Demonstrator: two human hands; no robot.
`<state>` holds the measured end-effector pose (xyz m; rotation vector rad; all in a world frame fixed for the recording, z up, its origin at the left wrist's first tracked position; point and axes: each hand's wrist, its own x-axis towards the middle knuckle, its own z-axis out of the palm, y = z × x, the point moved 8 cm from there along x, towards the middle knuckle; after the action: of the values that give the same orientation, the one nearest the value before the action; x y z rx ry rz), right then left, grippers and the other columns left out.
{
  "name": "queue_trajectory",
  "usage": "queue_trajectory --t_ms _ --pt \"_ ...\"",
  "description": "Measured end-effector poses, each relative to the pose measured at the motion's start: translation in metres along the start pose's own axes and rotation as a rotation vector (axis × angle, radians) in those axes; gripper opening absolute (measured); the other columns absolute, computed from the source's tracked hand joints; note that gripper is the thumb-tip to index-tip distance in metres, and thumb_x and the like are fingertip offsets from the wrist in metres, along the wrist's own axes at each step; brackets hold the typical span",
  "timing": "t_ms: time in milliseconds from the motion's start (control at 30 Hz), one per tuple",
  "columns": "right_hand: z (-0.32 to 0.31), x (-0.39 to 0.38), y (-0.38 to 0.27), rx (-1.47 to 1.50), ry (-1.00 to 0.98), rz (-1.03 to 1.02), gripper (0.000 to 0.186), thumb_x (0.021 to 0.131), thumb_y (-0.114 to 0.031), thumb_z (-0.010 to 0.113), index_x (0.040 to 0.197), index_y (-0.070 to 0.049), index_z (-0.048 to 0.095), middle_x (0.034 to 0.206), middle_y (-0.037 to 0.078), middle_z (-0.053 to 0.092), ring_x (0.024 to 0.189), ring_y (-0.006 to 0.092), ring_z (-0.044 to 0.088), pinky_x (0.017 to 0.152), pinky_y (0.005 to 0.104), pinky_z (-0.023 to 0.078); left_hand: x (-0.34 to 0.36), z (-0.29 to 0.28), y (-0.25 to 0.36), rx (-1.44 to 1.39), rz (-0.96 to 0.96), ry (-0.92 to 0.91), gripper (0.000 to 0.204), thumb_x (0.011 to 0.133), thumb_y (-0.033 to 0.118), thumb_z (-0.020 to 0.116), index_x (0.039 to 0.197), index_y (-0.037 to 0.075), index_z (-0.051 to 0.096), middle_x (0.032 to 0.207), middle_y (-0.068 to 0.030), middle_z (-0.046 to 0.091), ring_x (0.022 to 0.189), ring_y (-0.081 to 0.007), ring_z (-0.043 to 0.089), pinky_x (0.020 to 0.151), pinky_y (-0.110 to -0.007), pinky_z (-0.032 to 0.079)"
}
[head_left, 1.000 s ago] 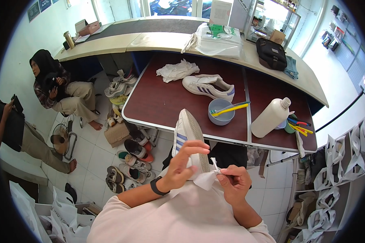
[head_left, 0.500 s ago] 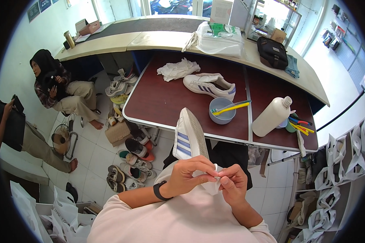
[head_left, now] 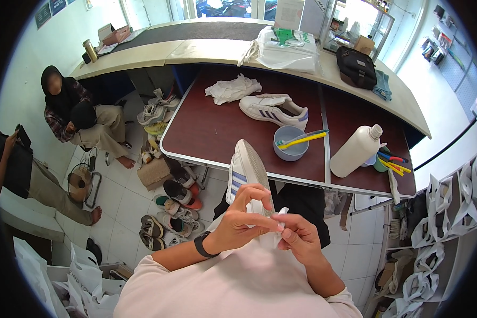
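Observation:
My left hand (head_left: 244, 214), with a dark band at its wrist, and my right hand (head_left: 302, 239) meet above my lap. Both pinch a small, soft white strip (head_left: 282, 212), like thin cloth or tissue; part of it hangs below the fingertips. Just beyond them a white sneaker (head_left: 239, 172) with blue-purple stripes stands toe up at my lap, its sole facing right, partly hidden by my left hand. Its look-alike, another white sneaker (head_left: 270, 108), lies on the dark red table (head_left: 206, 140) beside a crumpled white cloth or paper (head_left: 232, 88).
On the table stand a grey-blue bowl (head_left: 290, 151) with two brushes, a white bottle (head_left: 355, 152) and a cup of colourful-handled tools (head_left: 392, 164). Several shoes (head_left: 177, 212) line the floor at left. Two people (head_left: 71, 108) are further left. Shelves with white bags (head_left: 429, 265) stand at right.
My left hand has shifted up and its index finger has lifted and bent. The white strip now sticks up between the fingertips. The seated person has turned and lowered their hands.

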<state>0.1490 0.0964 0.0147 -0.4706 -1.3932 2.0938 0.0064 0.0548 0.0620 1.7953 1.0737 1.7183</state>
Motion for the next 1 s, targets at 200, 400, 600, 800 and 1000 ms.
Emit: queue_trajectory --t_ms 200,400,600,800,1000 --pt "-0.001 0.002 0.01 0.082 -0.042 0.05 0.023 0.102 -0.014 0.061 0.121 -0.002 0.066 0.092 -0.001 0.063 0.071 0.0038 0.054 0.055 0.0183 0.037 0.001 -0.007 0.019 0.31 0.14 0.003 0.031 0.065 0.005 0.086 0.091 0.021 0.08 0.105 -0.0015 0.055 0.113 -0.0279 0.051 0.092 -0.039 0.047" --pt "-0.011 0.006 0.011 -0.083 0.131 -0.047 0.016 0.1 -0.012 0.064 0.112 -0.002 0.066 0.094 0.002 0.066 0.075 0.0045 0.057 0.062 0.0199 0.044 -0.003 -0.004 0.005 0.293 0.029 -0.003 0.034 0.07 0.0 0.083 0.101 0.009 0.073 0.096 -0.0027 0.063 0.1 -0.0253 0.06 0.084 -0.037 0.051" --pt "-0.007 0.007 0.007 -0.103 0.176 -0.133 0.017 0.099 -0.015 0.066 0.11 -0.001 0.063 0.089 0.002 0.066 0.071 0.0028 0.057 0.064 0.0171 0.046 -0.034 0.012 -0.034 -0.265 -0.407 0.083 0.028 0.085 -0.001 0.076 0.111 0.002 0.068 0.103 -0.0066 0.068 0.093 -0.0151 0.065 0.084 -0.03 0.054" --pt "-0.008 0.004 0.003 -0.214 0.193 -0.2 0.017 0.1 -0.012 0.063 0.116 -0.004 0.064 0.086 0.003 0.063 0.071 0.0063 0.056 0.063 0.0205 0.044 -0.039 0.013 -0.042 -0.401 -0.345 0.174 0.023 0.089 -0.006 0.07 0.111 0.0 0.067 0.107 -0.0079 0.067 0.093 -0.0126 0.065 0.085 -0.027 0.054" --pt "0.012 -0.002 -0.057 -1.388 0.207 -0.586 0.033 0.088 -0.017 0.076 0.12 -0.014 0.07 0.101 0.01 0.063 0.091 0.0231 0.058 0.08 0.0378 0.048 -0.048 0.007 -0.051 -0.352 -0.401 0.166 0.021 0.088 -0.005 0.072 0.108 0.001 0.069 0.105 -0.0069 0.068 0.09 -0.0114 0.065 0.081 -0.026 0.054"
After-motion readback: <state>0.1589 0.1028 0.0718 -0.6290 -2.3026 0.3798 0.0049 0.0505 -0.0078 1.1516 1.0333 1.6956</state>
